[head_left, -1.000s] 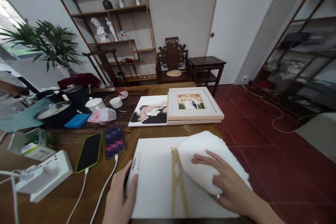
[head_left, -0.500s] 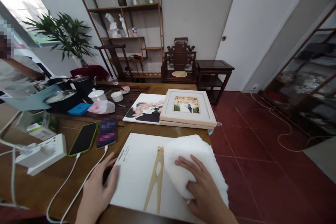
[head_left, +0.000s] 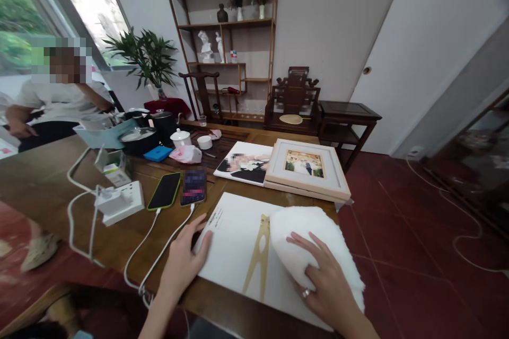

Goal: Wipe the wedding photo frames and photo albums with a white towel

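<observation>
Head view: your tabletop (head_left: 59,169) carries a white panel (head_left: 230,243); a fluffy white cloth (head_left: 334,235) lies over its right part. Your hands are well apart. Right hand (head_left: 326,280) rests on the cloth, fingers spread. Left hand (head_left: 185,254) sits at the panel's left edge, thumb and fingers parted. Tan A-shaped piece (head_left: 260,258) lies on the panel, between your hands, just beside the cloth.

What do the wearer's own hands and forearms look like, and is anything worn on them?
The left hand and right hand are both bare, without gloves. The right hand wears a shiny, silver-coloured ring. No ring shows on the left, though its fingers are partly hidden. No sleeves show on the visible forearms.
</observation>
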`<state>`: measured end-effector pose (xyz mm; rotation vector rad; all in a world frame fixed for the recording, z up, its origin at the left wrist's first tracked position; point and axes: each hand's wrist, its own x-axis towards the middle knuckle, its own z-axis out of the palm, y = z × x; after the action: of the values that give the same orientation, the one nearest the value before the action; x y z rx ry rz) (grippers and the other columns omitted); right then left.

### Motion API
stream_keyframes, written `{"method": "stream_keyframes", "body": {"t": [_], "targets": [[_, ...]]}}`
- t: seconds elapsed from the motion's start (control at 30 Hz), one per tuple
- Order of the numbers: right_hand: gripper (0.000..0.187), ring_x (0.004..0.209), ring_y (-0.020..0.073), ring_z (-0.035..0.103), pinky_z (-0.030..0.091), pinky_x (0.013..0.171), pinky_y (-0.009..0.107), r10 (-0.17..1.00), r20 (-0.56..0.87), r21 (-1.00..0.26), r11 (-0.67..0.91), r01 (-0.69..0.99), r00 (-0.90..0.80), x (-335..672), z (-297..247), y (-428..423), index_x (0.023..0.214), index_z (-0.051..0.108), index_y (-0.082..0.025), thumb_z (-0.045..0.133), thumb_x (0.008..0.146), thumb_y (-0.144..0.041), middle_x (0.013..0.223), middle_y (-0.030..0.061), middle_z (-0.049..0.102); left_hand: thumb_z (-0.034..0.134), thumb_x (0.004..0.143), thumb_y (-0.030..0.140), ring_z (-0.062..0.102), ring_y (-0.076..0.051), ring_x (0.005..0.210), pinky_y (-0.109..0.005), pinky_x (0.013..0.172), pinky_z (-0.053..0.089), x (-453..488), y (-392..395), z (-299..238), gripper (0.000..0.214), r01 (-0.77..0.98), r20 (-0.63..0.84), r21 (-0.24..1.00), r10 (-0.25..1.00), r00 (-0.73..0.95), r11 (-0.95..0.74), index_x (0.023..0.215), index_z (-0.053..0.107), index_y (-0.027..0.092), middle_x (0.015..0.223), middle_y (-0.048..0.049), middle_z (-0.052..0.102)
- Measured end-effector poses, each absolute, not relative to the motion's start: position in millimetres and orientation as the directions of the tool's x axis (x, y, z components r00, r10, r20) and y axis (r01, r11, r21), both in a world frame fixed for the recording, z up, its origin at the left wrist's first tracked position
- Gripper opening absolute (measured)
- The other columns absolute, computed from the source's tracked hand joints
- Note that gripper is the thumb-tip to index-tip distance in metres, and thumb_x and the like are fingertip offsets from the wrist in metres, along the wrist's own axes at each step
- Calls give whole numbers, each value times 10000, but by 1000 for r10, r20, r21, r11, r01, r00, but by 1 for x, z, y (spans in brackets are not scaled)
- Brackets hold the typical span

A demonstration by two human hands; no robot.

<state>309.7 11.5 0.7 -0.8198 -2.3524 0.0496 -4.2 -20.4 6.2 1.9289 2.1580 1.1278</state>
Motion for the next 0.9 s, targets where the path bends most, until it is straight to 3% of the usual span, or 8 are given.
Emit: {"method": "stream_keyframes", "body": {"t": [0.2, 0.43, 0.6, 0.7, 0.77, 0.8, 0.9], "targets": [[186, 1228, 286, 450, 356, 1003, 567, 493, 590, -207, 858, 471, -640, 313, -6, 16, 580, 428, -208, 532, 640, -66, 1264, 106, 549, 486, 820, 425, 584, -235, 1038, -392, 948, 412, -2, -26, 8, 445, 667, 277, 744, 893, -354, 33, 1184, 494, 170, 1041, -78, 664], [220, 1237, 291, 437, 345, 1009, 580, 448, 588, -222, 890, 399, -673, 316, -11, 23, 545, 382, -190, 527, 652, -65, 1313, 93, 507, 561, 742, 512, 510, -275, 1138, -378, 978, 385, 5, -32, 24, 485, 292, 14, 949, 911, -412, 118, 1080, 595, 166, 1196, -98, 585], [223, 1253, 284, 421, 353, 1026, 555, 449, 562, -226, 891, 393, -695, 313, 9, 25, 522, 412, -186, 517, 687, -77, 1352, 88, 469, 665, 667, 494, 459, -287, 1196, -331, 940, 423, -1, -44, 46, 638, -12, -211, 972, 857, -471, 233, 1210, 537, 184, 1282, -97, 527], [167, 1289, 305, 362, 333, 1053, 535, 502, 487, -207, 861, 465, -714, 294, 29, 10, 564, 532, -182, 548, 725, -142, 1412, 87, 384, 696, 637, 483, 503, -307, 1147, -349, 901, 458, -10, -54, 54, 693, -221, -305, 949, 832, -463, 225, 1251, 507, 225, 1312, -98, 500], [88, 1288, 288, 370, 339, 1072, 483, 548, 429, -193, 832, 520, -718, 275, 35, -5, 764, 652, -202, 569, 752, -229, 1402, 49, 400, 728, 588, 478, 579, -329, 1034, -373, 780, 523, -16, -60, 61, 747, -406, -398, 883, 832, -388, 233, 1264, 487, 270, 1348, -90, 462], [202, 1273, 272, 397, 357, 1070, 446, 564, 425, -186, 820, 542, -707, 266, 35, -13, 936, 659, -208, 557, 771, -265, 1386, 39, 424, 740, 567, 475, 607, -334, 975, -383, 718, 543, -18, -63, 65, 767, -472, -427, 850, 831, -356, 234, 1265, 480, 290, 1361, -84, 447], [526, 1217, 254, 472, 369, 1061, 404, 654, 456, -216, 739, 638, -603, 245, 23, -33, 1321, 428, -184, 489, 834, -373, 1335, 50, 488, 739, 560, 481, 646, -331, 854, -408, 613, 562, -19, -73, 78, 813, -537, -438, 820, 820, -370, 195, 1296, 435, 313, 1347, -87, 463]]}}
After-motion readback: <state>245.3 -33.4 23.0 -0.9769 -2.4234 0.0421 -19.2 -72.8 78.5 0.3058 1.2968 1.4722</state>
